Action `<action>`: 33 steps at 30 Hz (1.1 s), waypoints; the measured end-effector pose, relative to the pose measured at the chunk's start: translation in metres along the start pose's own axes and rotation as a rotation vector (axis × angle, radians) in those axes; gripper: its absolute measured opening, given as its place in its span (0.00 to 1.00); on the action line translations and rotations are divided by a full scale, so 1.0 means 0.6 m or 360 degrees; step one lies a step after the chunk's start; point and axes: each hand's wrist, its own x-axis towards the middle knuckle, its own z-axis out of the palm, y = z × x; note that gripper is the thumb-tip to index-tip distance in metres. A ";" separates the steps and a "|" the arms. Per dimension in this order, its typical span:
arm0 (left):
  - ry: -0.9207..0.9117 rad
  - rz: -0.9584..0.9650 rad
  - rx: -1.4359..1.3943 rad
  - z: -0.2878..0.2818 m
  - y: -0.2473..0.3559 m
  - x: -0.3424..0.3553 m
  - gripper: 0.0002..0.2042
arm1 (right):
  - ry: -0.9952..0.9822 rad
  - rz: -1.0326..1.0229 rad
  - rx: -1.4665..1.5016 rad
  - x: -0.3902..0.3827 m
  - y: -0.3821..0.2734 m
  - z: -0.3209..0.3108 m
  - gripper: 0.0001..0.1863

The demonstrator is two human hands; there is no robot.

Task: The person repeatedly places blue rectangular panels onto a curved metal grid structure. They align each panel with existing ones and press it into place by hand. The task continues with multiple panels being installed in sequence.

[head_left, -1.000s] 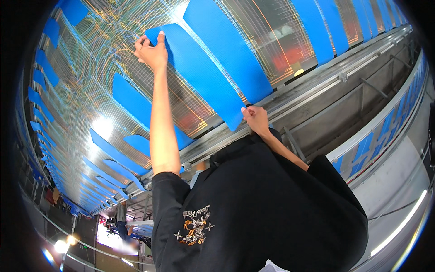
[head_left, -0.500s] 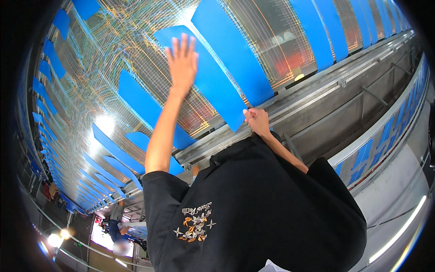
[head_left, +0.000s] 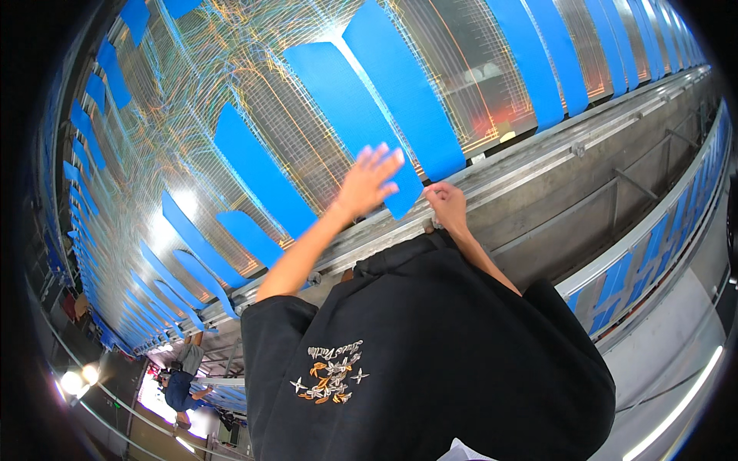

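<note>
A long blue fabric piece [head_left: 346, 100] lies flat on the line-marked table [head_left: 280, 127], its near end hanging slightly over the table's metal edge. My left hand [head_left: 369, 183] is over the lower part of this piece, fingers spread and a little blurred; whether it presses on the cloth I cannot tell. At the piece's near right corner, my right hand [head_left: 448, 206] is closed in a pinch, its fingertips at the cloth's edge. A second blue piece [head_left: 403, 84] lies alongside, separated by a narrow bright gap.
More blue pieces [head_left: 257, 169] lie in rows along the table on both sides. A metal rail [head_left: 530, 165] runs along the near edge. Behind me to the right stands another table [head_left: 623, 265] with blue pieces. A person [head_left: 181, 392] stands farther along at lower left.
My left hand has come down the blue piece toward its near end, moving right and nearer to me. My right hand has shifted slightly right and stays at the corner.
</note>
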 end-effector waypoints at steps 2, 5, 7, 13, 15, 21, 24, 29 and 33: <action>0.0083 -0.0022 0.0411 -0.067 -0.072 0.066 0.35 | 0.0120 -0.0134 -0.0058 0.001 0.020 -0.010 0.12; 0.0303 -0.0316 0.0539 -0.129 -0.109 0.129 0.41 | 0.0196 -0.0218 0.0000 -0.011 0.019 -0.027 0.13; 0.0461 -0.0514 0.0545 -0.117 -0.100 0.152 0.46 | 0.0242 -0.0257 0.0039 -0.025 0.014 -0.038 0.14; 0.0099 -0.0113 0.0206 0.001 0.064 0.045 0.54 | 0.0268 -0.0303 0.0126 -0.040 0.004 -0.050 0.14; 0.0076 -0.0134 0.0371 0.019 0.082 0.033 0.54 | 0.0211 -0.0313 0.0066 -0.040 0.003 -0.051 0.13; 0.0002 -0.0435 0.0471 0.021 0.124 0.036 0.58 | 0.0102 -0.0519 -0.0292 -0.029 -0.041 -0.022 0.14; 0.0232 -0.0582 -0.0027 0.008 0.141 0.019 0.57 | -0.0013 -0.0658 -0.0347 -0.024 -0.081 0.027 0.14; 0.0626 -0.1029 -0.0590 -0.016 0.130 -0.156 0.39 | -0.0369 -0.0899 -0.0604 -0.058 -0.099 0.184 0.19; 0.1103 -0.1390 -0.0695 -0.058 0.156 -0.416 0.27 | -0.0829 -0.1037 -0.1081 -0.122 -0.060 0.338 0.25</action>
